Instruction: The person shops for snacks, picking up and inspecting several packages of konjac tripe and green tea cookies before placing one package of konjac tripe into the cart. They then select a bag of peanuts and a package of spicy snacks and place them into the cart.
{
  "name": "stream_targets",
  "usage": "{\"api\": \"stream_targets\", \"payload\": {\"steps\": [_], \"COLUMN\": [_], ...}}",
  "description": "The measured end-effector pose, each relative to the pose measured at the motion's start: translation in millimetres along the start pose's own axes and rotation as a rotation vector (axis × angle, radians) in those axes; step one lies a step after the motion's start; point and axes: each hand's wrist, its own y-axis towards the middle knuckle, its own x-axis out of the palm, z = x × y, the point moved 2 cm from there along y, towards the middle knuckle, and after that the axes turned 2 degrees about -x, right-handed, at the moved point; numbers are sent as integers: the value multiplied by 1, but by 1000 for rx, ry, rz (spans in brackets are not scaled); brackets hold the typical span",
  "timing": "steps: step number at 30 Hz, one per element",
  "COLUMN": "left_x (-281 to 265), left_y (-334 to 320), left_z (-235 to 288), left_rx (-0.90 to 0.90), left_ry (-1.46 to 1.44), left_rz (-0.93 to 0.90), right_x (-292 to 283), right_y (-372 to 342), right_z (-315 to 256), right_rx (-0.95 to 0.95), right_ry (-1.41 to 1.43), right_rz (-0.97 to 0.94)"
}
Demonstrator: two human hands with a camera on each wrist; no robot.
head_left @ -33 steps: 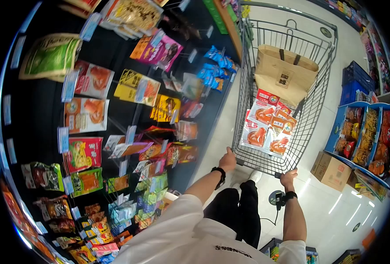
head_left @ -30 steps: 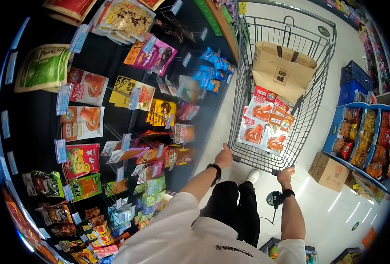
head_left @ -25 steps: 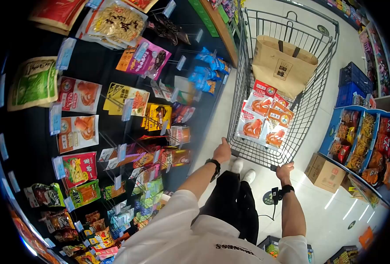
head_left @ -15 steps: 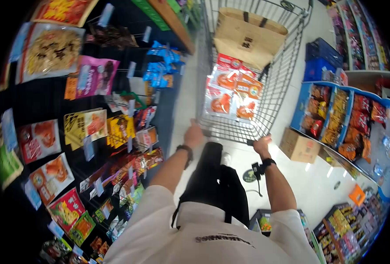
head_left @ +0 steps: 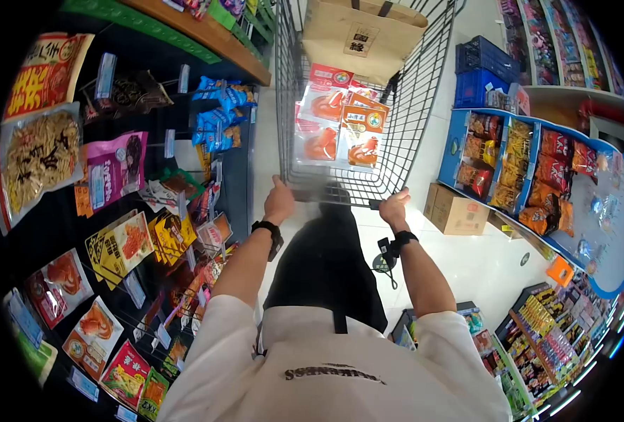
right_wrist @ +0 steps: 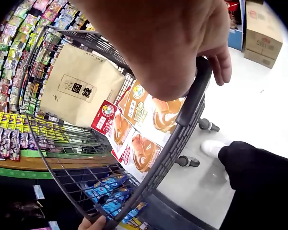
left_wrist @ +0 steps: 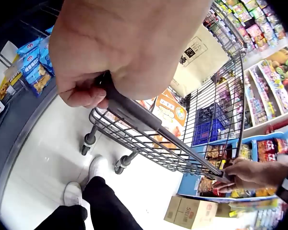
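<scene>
My left hand [head_left: 279, 202] grips the left end of the shopping cart's dark handle [left_wrist: 134, 114], its fingers curled round the bar in the left wrist view. At the handle's other end, my right hand [head_left: 394, 207] curls round the bar, its palm over the top in the right wrist view. The wire cart [head_left: 425, 98] stands in front of the body. Inside it, a brown paper bag [head_left: 329, 28] stands upright at the far end. Several flat food packets, red ones [head_left: 325, 105] and orange ones [head_left: 363, 119], lie nearer the handle.
Dark shelving [head_left: 66, 151] with hanging snack packets runs along the left. To the right are blue crates [head_left: 482, 77], a blue display bin [head_left: 444, 158] of bagged snacks and a cardboard box [head_left: 460, 212]. Pale floor tiles [left_wrist: 43, 163] show beneath the cart.
In the head view the cart, bag and both hands have shifted left and up. The left shelving has slid left and down, and more of the right side shows. Both hands stay at the handle.
</scene>
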Motion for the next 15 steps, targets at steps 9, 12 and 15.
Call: {"api": "stream_targets", "payload": {"steps": [9,12,15], "left_x": [-7,-1,3], "left_y": [24,28,22], "left_z": [4,-5,-5], "left_rx": [-66,-26,32], "left_ry": [8,35,69], "left_rz": [-117,-52,30], "right_x": [-66,-114,-71], "right_y": [-18,-16,45], "right_z": [-31,-104,-121], "right_rx": [-205,-493,-390], "right_ry": [220,285,439], "right_rz": [346,313,219]}}
